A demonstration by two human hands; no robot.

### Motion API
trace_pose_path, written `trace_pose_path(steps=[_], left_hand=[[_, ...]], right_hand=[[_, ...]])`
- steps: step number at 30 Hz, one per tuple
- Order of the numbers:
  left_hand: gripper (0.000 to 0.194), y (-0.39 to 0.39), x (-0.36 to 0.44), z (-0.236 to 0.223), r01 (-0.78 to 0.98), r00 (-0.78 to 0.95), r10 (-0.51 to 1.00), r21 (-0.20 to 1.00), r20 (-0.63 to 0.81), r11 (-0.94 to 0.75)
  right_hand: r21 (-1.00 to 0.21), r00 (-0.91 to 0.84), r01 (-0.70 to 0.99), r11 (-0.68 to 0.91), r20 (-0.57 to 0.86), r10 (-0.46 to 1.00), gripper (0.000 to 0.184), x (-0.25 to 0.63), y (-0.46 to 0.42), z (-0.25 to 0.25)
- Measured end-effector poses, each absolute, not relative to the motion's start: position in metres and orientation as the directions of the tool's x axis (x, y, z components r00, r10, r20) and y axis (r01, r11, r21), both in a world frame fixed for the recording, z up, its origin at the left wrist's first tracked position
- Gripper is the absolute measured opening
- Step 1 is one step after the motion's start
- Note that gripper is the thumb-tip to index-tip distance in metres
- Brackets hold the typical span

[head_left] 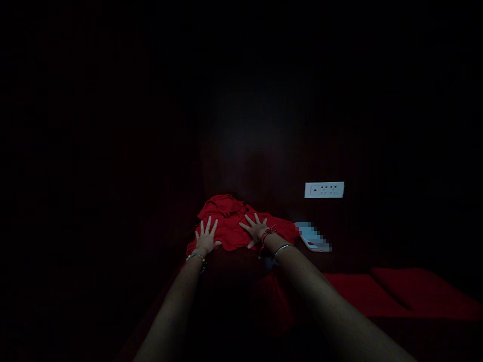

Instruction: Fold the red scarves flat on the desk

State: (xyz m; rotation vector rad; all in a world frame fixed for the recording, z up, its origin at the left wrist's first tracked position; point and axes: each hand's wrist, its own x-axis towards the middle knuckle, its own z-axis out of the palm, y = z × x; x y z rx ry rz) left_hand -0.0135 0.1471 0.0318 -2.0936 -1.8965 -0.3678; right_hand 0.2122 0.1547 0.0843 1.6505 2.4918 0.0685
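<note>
A crumpled red cloth [230, 229] lies in a heap on a dark surface in the middle of the view. My left hand [206, 240] is over its left part, fingers spread and palm down. On the right side of the cloth, my right hand [256, 231] is spread the same way. Both hands seem to rest on the fabric, and neither grips it. A beaded bracelet circles my left wrist; a red band and a metal bangle are on my right. What lies beneath the cloth is hidden.
Just right of the cloth lies a pale flat object [311, 236], partly pixelated. A white socket panel [324, 190] is set in the dark wall behind. Red cushions [422, 291] stretch along the lower right. Deep shadow hides most of the surroundings.
</note>
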Motion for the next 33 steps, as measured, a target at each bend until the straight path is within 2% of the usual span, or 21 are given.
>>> trace_pose_path(steps=[3,5,8,11,13,15,18,21,24,26,29,33], left_hand=[[0.088,0.118,-0.014,0.034,0.994,0.098,0.946,0.015,0.308,-0.108],[0.086,0.099,-0.013,0.035,0.992,0.096,0.957,0.049,0.274,-0.113],[0.084,0.069,-0.008,0.037,0.986,0.109,0.959,0.097,0.263,-0.139],[0.084,0.037,0.009,0.043,0.955,0.186,0.932,0.164,0.311,-0.245],[0.075,0.014,0.031,0.049,0.904,0.271,0.884,0.215,0.382,-0.371],[0.062,-0.007,0.061,0.056,0.826,0.364,0.831,0.267,0.421,-0.497],[0.061,-0.030,0.109,0.063,0.755,0.423,0.853,0.401,0.307,-0.518],[0.075,-0.033,0.140,0.065,0.770,0.358,0.927,0.525,0.114,-0.362],[0.078,-0.023,0.148,0.063,0.784,0.297,0.955,0.573,-0.007,-0.239],[0.068,-0.016,0.146,0.062,0.783,0.274,0.962,0.584,-0.016,-0.213],[0.053,-0.013,0.140,0.063,0.784,0.245,0.970,0.589,-0.005,-0.195],[0.051,-0.016,0.117,0.080,0.759,0.235,0.972,0.626,-0.005,-0.180]], right_hand=[[0.050,-0.422,0.899,0.434,-0.158,0.893,0.112,0.224,0.108,0.105],[0.006,-0.453,0.888,0.459,-0.145,0.879,0.104,0.240,0.074,0.114],[-0.082,-0.495,0.868,0.489,-0.080,0.865,0.085,0.280,0.023,0.114],[-0.177,-0.505,0.841,0.511,0.078,0.859,0.072,0.337,-0.018,0.098],[-0.250,-0.443,0.838,0.486,0.211,0.871,0.062,0.375,-0.038,0.082],[-0.331,-0.291,0.863,0.380,0.289,0.912,0.056,0.404,-0.053,0.066],[-0.396,-0.140,0.888,0.235,0.253,0.957,0.055,0.422,-0.066,0.046],[-0.336,-0.185,0.914,0.227,0.152,0.971,0.057,0.416,-0.074,0.030],[-0.190,-0.208,0.956,0.225,0.109,0.972,0.055,0.405,-0.081,0.015],[-0.124,-0.190,0.971,0.206,0.133,0.973,0.053,0.400,-0.083,0.007],[-0.105,-0.177,0.975,0.197,0.174,0.969,0.050,0.400,-0.085,0.001],[-0.107,-0.178,0.975,0.197,0.163,0.971,0.050,0.404,-0.086,0.003]])
